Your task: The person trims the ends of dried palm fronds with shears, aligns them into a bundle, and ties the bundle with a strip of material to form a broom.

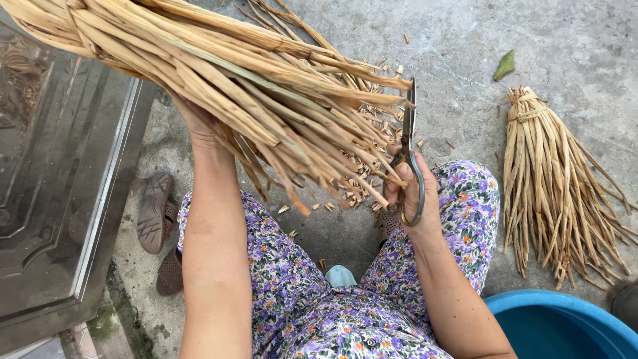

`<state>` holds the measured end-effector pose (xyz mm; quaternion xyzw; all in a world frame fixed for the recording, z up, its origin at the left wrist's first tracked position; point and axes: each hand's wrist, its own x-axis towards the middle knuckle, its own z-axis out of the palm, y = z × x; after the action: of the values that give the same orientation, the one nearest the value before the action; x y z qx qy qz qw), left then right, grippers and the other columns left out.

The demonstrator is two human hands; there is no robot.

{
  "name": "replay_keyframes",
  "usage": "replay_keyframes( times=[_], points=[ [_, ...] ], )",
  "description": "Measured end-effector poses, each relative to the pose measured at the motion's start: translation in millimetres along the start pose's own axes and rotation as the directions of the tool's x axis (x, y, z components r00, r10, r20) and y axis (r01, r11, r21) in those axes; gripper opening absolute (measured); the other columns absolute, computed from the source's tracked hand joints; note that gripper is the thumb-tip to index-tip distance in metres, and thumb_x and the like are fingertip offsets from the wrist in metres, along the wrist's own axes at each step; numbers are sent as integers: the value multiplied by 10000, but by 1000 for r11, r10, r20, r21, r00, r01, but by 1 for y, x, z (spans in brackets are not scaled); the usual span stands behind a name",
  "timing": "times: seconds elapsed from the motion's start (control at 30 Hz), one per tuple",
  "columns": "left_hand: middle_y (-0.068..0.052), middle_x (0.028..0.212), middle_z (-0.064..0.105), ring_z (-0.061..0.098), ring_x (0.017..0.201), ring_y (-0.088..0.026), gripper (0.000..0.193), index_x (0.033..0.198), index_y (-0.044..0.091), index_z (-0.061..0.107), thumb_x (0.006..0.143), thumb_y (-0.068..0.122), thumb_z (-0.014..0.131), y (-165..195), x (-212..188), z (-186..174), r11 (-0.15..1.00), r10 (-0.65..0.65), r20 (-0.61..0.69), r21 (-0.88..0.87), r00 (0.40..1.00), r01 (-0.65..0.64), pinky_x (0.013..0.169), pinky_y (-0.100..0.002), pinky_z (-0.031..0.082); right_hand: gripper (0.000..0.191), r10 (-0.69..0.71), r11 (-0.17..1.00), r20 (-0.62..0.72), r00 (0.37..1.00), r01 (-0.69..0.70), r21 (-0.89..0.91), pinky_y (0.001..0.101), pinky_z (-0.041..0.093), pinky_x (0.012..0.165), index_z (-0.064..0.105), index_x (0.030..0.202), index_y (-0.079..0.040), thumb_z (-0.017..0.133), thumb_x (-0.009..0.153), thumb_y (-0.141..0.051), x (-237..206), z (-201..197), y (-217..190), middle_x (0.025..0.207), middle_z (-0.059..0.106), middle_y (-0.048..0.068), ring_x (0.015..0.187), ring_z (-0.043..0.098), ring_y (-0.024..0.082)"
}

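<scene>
Head view: a straw bundle (219, 80) is being gripped from beneath by the left hand (199, 123); scissors (407, 156) are being held closed-fingered in the right hand (415, 196), blades at the straw tips.

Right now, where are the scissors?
In the head view, right of centre: the scissors are in the right hand, blades up against the dried-leaf bundle's cut ends.

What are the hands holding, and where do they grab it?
The left hand holds a bundle of dried stalks from underneath, near its middle. The right hand holds scissors by the handle loops, blades at the stalk tips.
</scene>
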<state>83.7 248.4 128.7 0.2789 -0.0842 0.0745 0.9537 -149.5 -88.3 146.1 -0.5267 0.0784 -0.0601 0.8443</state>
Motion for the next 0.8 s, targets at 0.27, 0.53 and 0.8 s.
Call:
replay_keyframes(
  times=[0.27, 0.53, 0.8],
  points=[
    [-195, 1104, 740, 759, 913, -267, 512, 1371, -17, 585, 976, 308, 612, 2, 8, -21, 955, 269, 253, 56, 929, -292, 766, -413, 645, 570, 36, 998, 51, 998, -33, -59, 225, 460, 574, 533, 1333, -31, 687, 963, -436, 2, 3, 0, 804, 592, 5, 665, 562, 85],
    [-199, 1206, 733, 772, 988, -240, 679, 1432, 3, 562, 1030, 541, 469, 4, -8, -5, 987, 163, 210, -48, 964, -156, 757, -376, 653, 499, 67, 996, 80, 995, -62, -57, 207, 440, 552, 539, 1332, -33, 670, 996, -378, 11, 5, 5, 778, 570, -6, 627, 537, 68],
    [-232, 1144, 750, 772, 911, -251, 636, 1413, -36, 572, 1037, 476, 529, 8, -3, 2, 978, 188, 128, 67, 974, -197, 733, -379, 657, 344, 51, 998, 83, 995, -49, -25, 208, 359, 409, 592, 1178, -19, 675, 1004, -304, 10, 0, 10, 655, 536, -25, 476, 460, 71]
  ],
)
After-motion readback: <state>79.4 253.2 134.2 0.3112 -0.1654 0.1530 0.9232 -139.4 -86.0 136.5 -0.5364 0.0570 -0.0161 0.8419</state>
